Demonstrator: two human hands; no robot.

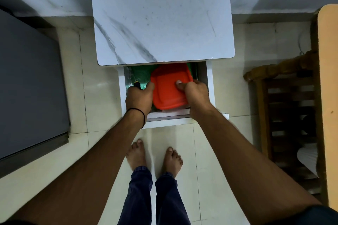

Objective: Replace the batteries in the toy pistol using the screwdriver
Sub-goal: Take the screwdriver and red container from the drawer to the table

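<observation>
The right hand grips the right edge of an orange square plastic box, its thumb pressed on the lid. Across the box, the left hand curls down at the other edge; what it holds cannot be told. Just beyond its knuckles shows a black-and-yellow screwdriver handle. Both hands reach into an open white drawer under a white marble-patterned tabletop.

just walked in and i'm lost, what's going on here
A person stands barefoot at a white table with its drawer pulled open, both hands inside. The right hand grips an orange lidded box, thumb on the lid. The left hand is curled beside the box, by a black and yellow handle, likely the screwdriver; whether it grips it is unclear. No toy pistol or batteries show yet.
</observation>
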